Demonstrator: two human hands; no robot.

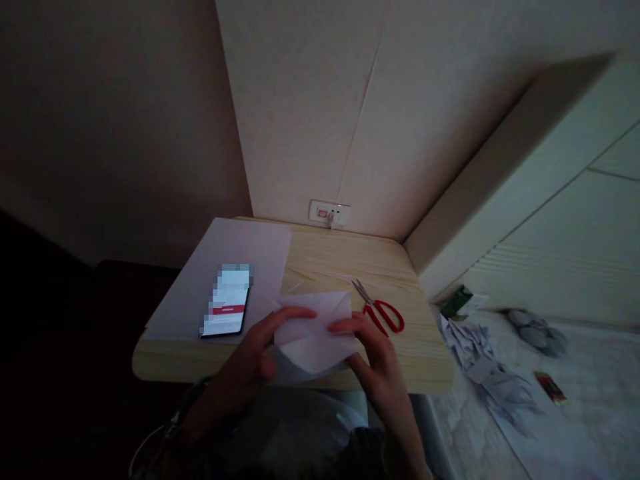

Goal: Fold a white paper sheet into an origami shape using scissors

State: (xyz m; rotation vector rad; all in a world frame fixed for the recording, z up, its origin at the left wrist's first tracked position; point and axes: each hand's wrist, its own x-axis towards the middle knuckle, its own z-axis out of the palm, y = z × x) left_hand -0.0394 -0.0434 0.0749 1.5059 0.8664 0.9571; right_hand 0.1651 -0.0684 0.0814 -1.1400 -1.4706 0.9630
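Note:
A folded white paper [313,327] lies at the front edge of a small light wooden table [425,347]. My left hand [253,363] grips its left side, fingers stretched over the fold and thumb underneath. My right hand [375,357] pinches its right side, fingertips on top. Red-handled scissors [379,309] lie on the table just right of the paper, blades pointing away. A phone [227,300] with a lit screen rests on a large white sheet [200,280] to the left.
A wall socket [329,213] sits on the wall behind the table. To the right, on a pale surface, lie a pile of folded paper pieces [480,367], a grey object [535,330], a dark green packet [456,301] and a small reddish item [550,388]. The room is dim.

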